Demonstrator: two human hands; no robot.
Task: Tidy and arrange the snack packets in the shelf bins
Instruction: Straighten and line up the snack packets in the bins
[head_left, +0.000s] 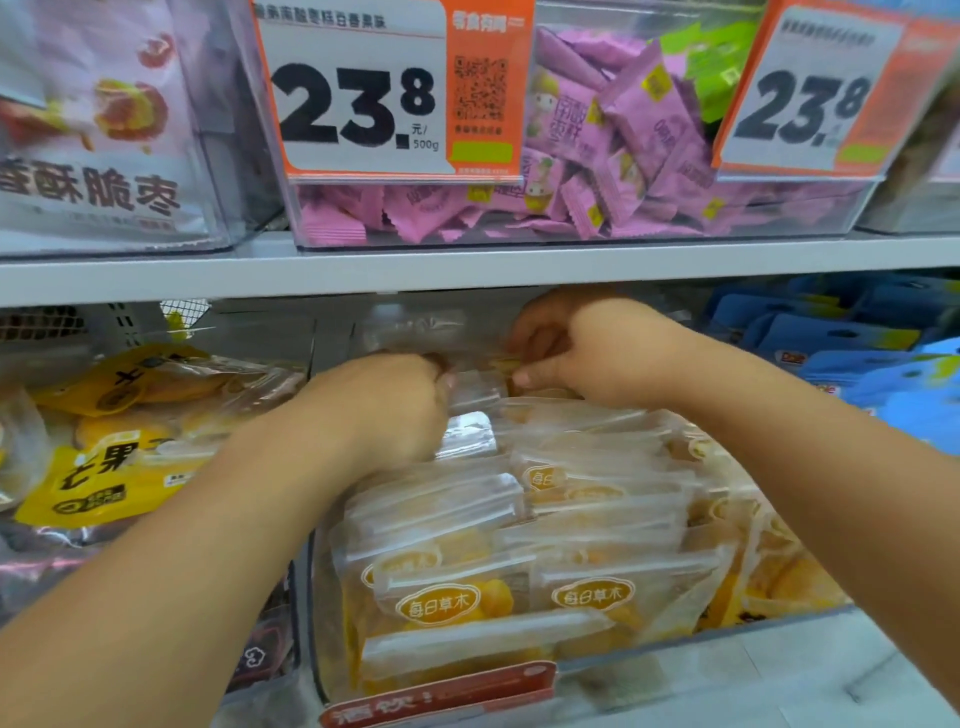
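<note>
Nearest you, at lower centre, the clear bin (779, 647) holds the mango packets (519, 519) standing on edge in two rows, labels forward — likely so each face reads from the aisle. Your arms reach over those front rows to the back of the bin at mid-frame. Your left hand (395, 405) is curled, fingers tucked down among the rear packets; it seems to grip one, though the fingers are mostly hidden. Your right hand (566, 358) is curled too, pinching the top edge of a clear packet (415, 332) that stands up against the rear wall — probably to pull it upright into line. At left, yellow bags (104, 467) lie slumped in the next bin. Beyond, on the upper shelf, pink sweets (597, 171) fill a bin behind a price tag (358, 98).
</note>
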